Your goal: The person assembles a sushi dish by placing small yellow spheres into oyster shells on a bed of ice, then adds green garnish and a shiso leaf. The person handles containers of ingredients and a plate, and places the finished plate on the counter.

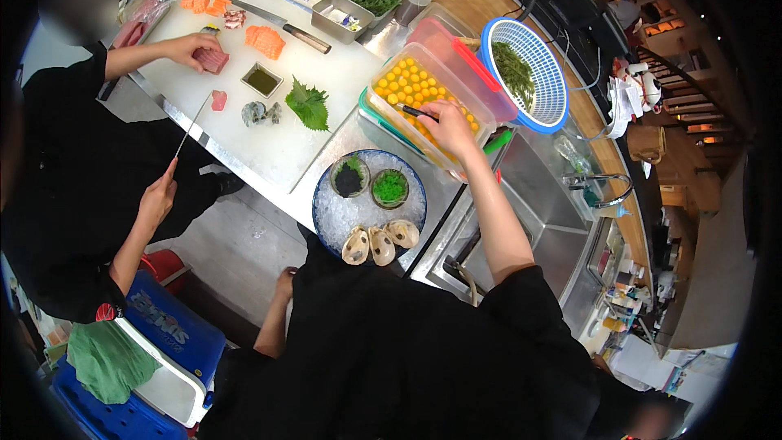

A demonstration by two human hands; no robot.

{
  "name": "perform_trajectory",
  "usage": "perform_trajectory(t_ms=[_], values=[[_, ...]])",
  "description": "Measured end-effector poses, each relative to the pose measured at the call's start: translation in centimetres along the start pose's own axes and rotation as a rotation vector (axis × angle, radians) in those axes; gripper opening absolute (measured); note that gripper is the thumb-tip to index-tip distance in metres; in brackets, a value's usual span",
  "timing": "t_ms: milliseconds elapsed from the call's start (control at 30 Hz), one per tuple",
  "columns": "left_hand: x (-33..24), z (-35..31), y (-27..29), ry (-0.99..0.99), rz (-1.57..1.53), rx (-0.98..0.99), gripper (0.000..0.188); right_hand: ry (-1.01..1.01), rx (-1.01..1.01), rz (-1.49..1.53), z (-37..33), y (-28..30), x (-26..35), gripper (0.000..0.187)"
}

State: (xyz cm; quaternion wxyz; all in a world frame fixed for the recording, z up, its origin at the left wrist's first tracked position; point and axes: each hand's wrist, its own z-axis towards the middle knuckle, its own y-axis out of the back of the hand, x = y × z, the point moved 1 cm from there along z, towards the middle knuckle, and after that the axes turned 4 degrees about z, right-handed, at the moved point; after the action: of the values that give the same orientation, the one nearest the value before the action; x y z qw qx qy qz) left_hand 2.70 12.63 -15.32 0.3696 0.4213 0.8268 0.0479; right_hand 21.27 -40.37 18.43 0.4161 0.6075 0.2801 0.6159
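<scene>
My right hand (444,124) reaches over a clear plastic container (383,114) of round egg yolks (399,81), gripping a slim black-handled utensil (415,111). The utensil's far end is too small to make out among the yolks. My left hand (284,283) hangs low beside my body, and its fingers are too unclear to read. Between my arms sits a blue-rimmed plate (316,216) of crushed ice. On it are a small bowl of dark bits (350,176), a small bowl of chopped green herb (390,187) and several oyster shells (382,245).
At left a co-worker's hand (181,50) steadies a pink fish block (211,60) while the other holds a long knife (195,124). Their white cutting board (301,147) bears orange fish pieces (265,41), a green leaf (308,105) and a sauce dish (261,80). Right are a blue-white colander (544,73) and sink (554,183).
</scene>
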Motion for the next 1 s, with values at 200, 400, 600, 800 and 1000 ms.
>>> perform_trajectory(t_ms=[200, 400, 600, 800, 1000], values=[[-2.2, -3.4, 0.7, -0.061, -0.106, -0.171, 0.029, -0.212, 0.024, 0.327, 0.1, -0.9, -0.4, 0.026], [-16.8, -9.7, 10.5, -0.190, -0.095, -0.400, 0.026, -0.272, 0.027, 0.528, -0.7, -1.2, -1.3, 0.026], [-34.7, -12.3, 13.5, -0.748, -0.054, -0.603, 0.017, -0.196, -0.039, 0.626, -2.0, 2.0, 0.4, 0.024], [-50.9, -5.5, 9.3, -1.117, 0.194, -0.695, 0.054, -0.282, -0.023, 0.666, -3.6, 4.3, 1.6, 0.023], [-57.1, 0.3, 5.3, -1.049, 0.227, -0.583, 0.049, -0.314, -0.093, 0.712, -4.6, 4.7, 0.4, 0.024]])
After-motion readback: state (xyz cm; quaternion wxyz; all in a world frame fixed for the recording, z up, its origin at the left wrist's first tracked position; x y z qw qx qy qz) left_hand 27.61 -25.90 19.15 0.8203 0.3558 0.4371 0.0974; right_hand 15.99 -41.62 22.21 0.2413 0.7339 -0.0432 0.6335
